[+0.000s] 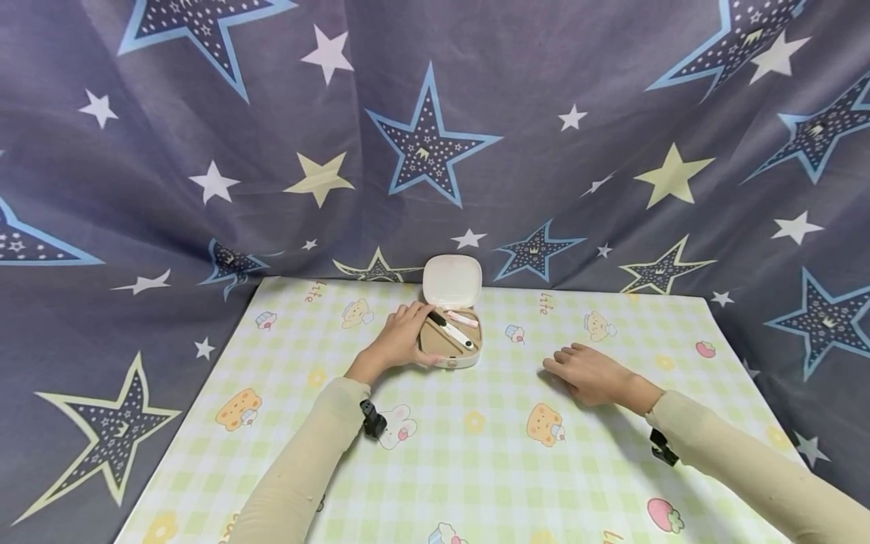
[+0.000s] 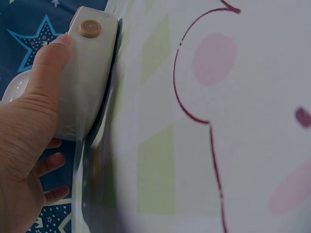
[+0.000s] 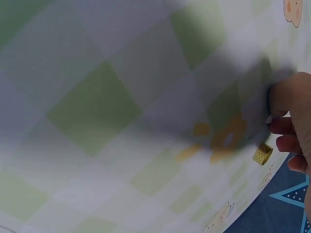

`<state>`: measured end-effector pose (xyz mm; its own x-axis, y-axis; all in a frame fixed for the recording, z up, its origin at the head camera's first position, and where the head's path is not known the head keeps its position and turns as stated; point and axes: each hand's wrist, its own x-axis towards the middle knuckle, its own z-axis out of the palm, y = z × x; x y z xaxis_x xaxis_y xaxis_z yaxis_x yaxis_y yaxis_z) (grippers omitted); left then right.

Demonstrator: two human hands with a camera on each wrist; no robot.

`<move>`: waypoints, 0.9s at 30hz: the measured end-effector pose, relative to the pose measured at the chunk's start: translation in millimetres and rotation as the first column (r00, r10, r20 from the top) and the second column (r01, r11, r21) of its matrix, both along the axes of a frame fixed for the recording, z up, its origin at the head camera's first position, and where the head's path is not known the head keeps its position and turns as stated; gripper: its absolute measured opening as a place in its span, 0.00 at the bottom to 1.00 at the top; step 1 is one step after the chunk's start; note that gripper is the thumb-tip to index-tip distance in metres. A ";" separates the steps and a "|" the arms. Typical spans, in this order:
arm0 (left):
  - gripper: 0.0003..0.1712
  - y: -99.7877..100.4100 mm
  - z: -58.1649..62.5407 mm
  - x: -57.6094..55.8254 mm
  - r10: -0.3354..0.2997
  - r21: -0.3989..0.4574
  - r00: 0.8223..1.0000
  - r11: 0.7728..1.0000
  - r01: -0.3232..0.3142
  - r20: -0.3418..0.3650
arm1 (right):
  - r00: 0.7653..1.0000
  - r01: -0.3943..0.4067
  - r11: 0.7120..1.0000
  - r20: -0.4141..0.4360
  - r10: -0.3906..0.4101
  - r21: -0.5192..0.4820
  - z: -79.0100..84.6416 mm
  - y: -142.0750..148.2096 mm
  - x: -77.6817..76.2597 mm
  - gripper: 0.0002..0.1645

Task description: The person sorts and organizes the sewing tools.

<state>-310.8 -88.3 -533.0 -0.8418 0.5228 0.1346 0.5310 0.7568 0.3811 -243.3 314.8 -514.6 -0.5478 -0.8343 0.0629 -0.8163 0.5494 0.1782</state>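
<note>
My left hand point(image 1: 401, 336) grips the left side of a small white sewing case point(image 1: 455, 362), whose lid point(image 1: 451, 281) stands open at the back. In the left wrist view the thumb lies along the case point(image 2: 87, 77) below a round brown stud point(image 2: 90, 28). A slim black-and-white tool point(image 1: 454, 331) and a pink-and-white item point(image 1: 463, 319) lie inside. My right hand point(image 1: 591, 375) is low over the table, its fingers loosely curled with nothing visibly held. Beside those fingers, in the right wrist view, is a small dimpled gold thimble point(image 3: 263, 154), hidden in the head view.
A green-and-white checked cloth point(image 1: 435, 468) with printed animals covers the table. The case stands near the table's back edge, close to a dark star-patterned curtain point(image 1: 272, 113). Curtain also hangs along both sides.
</note>
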 end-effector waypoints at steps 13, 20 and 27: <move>0.66 0.2 1.8 1.4 0.007 -0.007 1.000 1.000 -0.007 -0.002 | 0.991 -0.010 0.991 -0.130 0.028 0.136 5.1 -2.2 -9.4 0.13; 0.66 -0.3 2.4 2.4 0.006 -0.003 1.000 1.000 -0.006 0.006 | 0.990 -0.045 0.992 -0.126 0.060 0.120 4.6 -10.4 -12.3 0.12; 0.66 -0.6 1.3 2.1 0.008 -0.009 1.000 1.000 -0.008 0.003 | 0.980 -0.084 0.993 -0.173 0.097 0.080 2.3 -16.6 -13.3 0.13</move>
<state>-308.8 -88.9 -531.7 -0.8463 0.5173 0.1272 0.5237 0.7642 0.3765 -256.6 298.3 -512.3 -0.4553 -0.8858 0.0900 -0.8144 0.4552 0.3599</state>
